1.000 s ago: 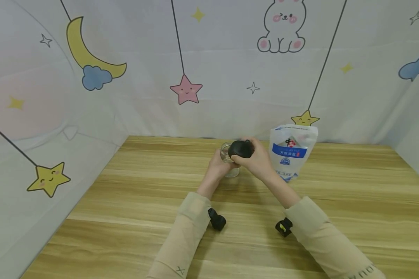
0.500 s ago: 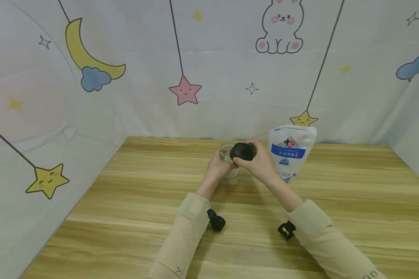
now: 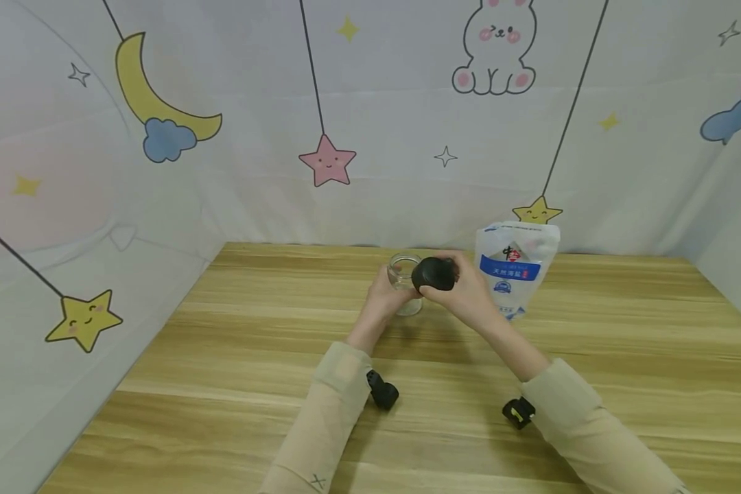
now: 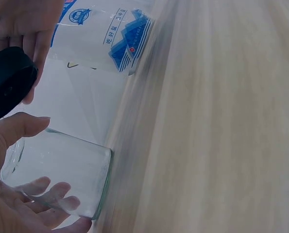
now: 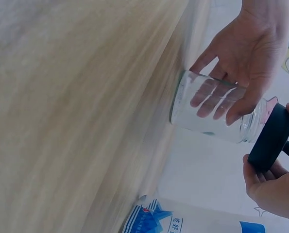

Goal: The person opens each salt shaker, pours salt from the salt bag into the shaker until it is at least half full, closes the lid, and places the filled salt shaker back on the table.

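While beige sleeves (image 3: 321,412) reach in from seven and half past four o'clock, the left hand (image 3: 385,295) grasps the glass jar (image 4: 69,160), thumb on one side and fingers, seen through the glass, on the other; the jar stands upright on the wood-grain table (image 3: 222,384). Toward four o'clock from the jar's mouth, the right hand (image 3: 469,291) pinches the tilted black lid (image 3: 433,274) by its rim; whether lid and jar touch is unclear. At two o'clock from that hand stands a white sea-salt pouch (image 3: 511,269), with a cartoon-printed cloth (image 3: 401,206) behind.
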Motion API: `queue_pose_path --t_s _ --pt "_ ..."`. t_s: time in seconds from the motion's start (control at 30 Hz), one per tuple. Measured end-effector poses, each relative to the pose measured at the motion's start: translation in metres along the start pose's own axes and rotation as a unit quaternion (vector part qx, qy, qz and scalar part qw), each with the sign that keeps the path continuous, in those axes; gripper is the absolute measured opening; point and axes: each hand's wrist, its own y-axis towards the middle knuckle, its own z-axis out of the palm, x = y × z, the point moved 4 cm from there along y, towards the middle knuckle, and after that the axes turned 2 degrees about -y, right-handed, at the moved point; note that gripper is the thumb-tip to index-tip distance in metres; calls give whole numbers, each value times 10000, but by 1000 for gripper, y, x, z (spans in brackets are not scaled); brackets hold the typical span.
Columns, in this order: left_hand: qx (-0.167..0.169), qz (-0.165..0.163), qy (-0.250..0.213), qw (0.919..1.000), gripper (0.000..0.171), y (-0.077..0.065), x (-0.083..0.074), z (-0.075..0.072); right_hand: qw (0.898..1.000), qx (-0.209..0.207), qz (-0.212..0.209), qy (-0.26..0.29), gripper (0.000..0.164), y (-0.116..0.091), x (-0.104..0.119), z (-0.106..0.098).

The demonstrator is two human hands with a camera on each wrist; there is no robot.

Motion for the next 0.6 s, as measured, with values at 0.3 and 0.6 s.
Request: queue_pose_path --t_s 0.3,0.6 --pt "-23 -26 -6 10000 73 0 -1 0 9996 185 -79 -204 62 -6 2 -3" --pt "77 57 53 9999 78 -1 -1 0 9982 400 -106 -440 62 -11 0 -5"
